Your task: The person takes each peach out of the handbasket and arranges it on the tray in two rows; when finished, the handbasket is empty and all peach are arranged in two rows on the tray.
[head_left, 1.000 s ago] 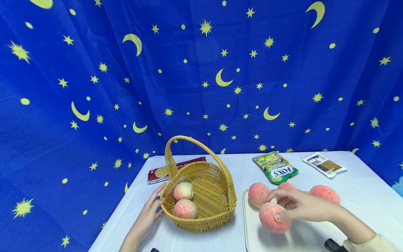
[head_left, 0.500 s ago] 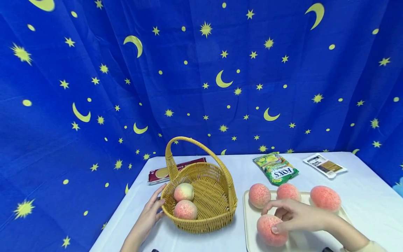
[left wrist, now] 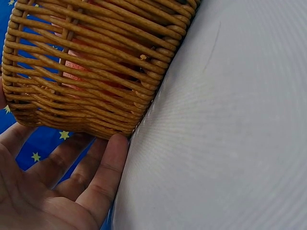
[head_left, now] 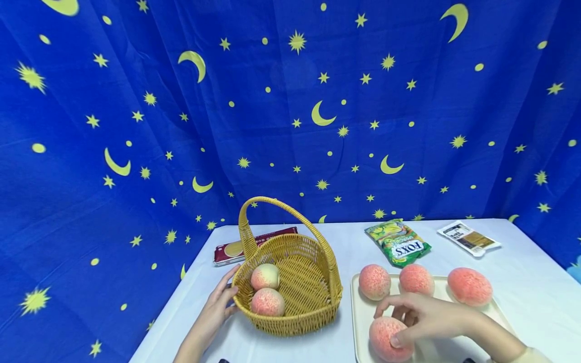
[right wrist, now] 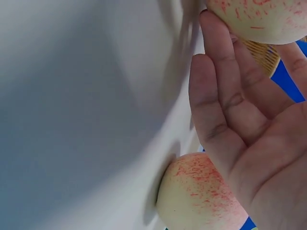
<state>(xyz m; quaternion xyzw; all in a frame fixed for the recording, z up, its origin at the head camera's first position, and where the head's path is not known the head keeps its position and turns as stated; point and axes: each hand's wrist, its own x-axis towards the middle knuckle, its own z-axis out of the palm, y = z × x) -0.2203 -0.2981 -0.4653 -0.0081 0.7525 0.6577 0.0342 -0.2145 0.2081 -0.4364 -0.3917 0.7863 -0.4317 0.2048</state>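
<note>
Peach (head_left: pixel 381 339) has sunk nearer the tray (head_left: pixel 361 320), pinched by your right fingers (head_left: pixel 400 300), so unreleased; your left fingers (head_left: pixel 224 283) touch the wicker basket (head_left: pixel 297 323).

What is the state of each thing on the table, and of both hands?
Basket: upright, handle raised
Two peaches: inside the basket
Left hand: touching the basket's side
Tray: lying flat
Three peaches: at the tray's far edge
Right hand: gripping one peach
Gripped peach: contact with tray unclear
Green bag: flat, lettering upside down
Maroon pack: partly hidden
White-brown packet: lying flat
</note>
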